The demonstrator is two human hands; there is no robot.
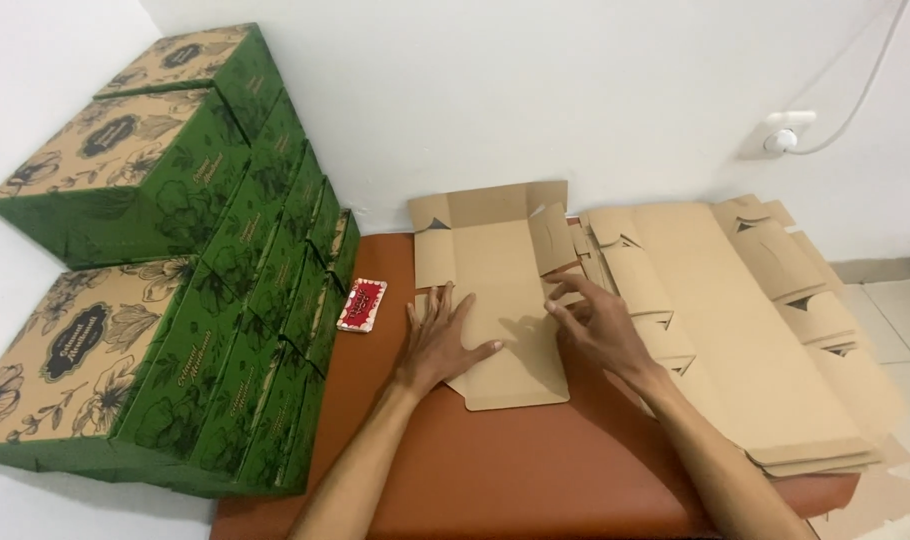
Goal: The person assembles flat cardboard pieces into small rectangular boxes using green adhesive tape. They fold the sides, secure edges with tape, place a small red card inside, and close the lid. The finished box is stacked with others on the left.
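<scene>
Head view: at frame centre a flat carton blank [495, 300] lies on a brown table [535, 470]. Left hand [443, 335] presses flat on the blank, fingers spread. Right hand [597, 322] curls its fingers on the blank's right flap, lightly pinching its edge. Just right of it lies a stack of blanks [765, 340]. Green boxes [165, 270] pile up at left; a small red packet [362, 304] lies beside them.
</scene>
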